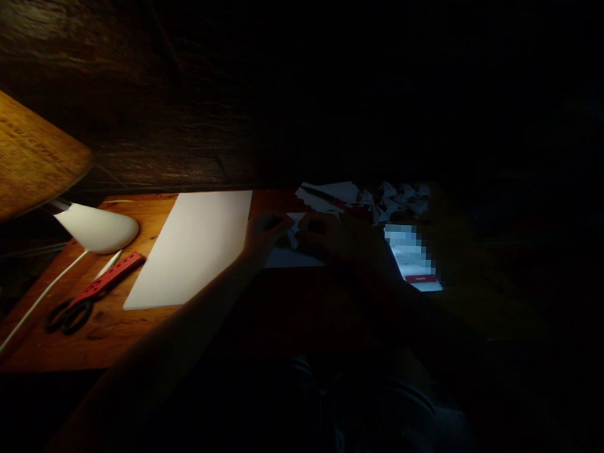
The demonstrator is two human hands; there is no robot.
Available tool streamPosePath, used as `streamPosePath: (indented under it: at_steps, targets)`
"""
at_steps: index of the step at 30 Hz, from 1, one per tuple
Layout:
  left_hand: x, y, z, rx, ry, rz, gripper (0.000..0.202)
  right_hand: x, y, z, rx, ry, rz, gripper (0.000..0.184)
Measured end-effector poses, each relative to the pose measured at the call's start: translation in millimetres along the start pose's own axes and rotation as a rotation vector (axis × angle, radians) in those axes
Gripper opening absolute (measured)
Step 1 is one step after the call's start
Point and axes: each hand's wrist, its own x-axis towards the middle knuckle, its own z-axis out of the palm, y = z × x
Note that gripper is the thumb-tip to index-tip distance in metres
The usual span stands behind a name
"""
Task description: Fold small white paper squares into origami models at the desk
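Note:
In dim lamp light, my left hand (266, 230) and my right hand (326, 234) meet over a small folded piece of white paper (294, 234) on the wooden table (107, 338). Both hands have their fingers pinched on the paper's edges. The right hand lies in deep shadow and its fingers barely show. A flat white sheet (195, 247) lies just left of my left hand.
A lit phone (413, 258) lies right of my hands. Crumpled and cut white paper scraps (378, 198) sit behind it. Black-handled scissors (70, 313), a red ruler (110, 278), a white lamp base (99, 227) with its cord and a wooden lampshade (25, 154) occupy the left.

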Motion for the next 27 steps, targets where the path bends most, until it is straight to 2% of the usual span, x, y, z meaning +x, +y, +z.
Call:
streamPosePath:
  at_steps: [4,7,9,15,21,27]
  targets:
    - [4,-4,-1.3,-0.078,0.057,0.052,0.04,1,3,1,0.079,0.109,-0.008,0.022]
    - [7,-6,-2.2,-0.119,0.055,0.067,0.032,1,-3,-3,0.046,0.231,0.017,0.018]
    - [8,-7,-2.7,-0.106,0.025,0.055,0.024,0,-9,-7,-0.001,0.266,0.032,0.015]
    - [7,-9,-3.2,-0.053,-0.055,0.043,0.014,-2,-21,-6,-0.034,0.268,0.078,0.013]
    - [7,-7,-1.7,-0.008,-0.017,0.026,0.02,-3,-21,-4,-0.035,0.266,0.157,0.025]
    - [6,-6,-1.2,-0.024,-0.018,0.024,0.025,-4,-23,-8,-0.002,0.266,0.17,0.032]
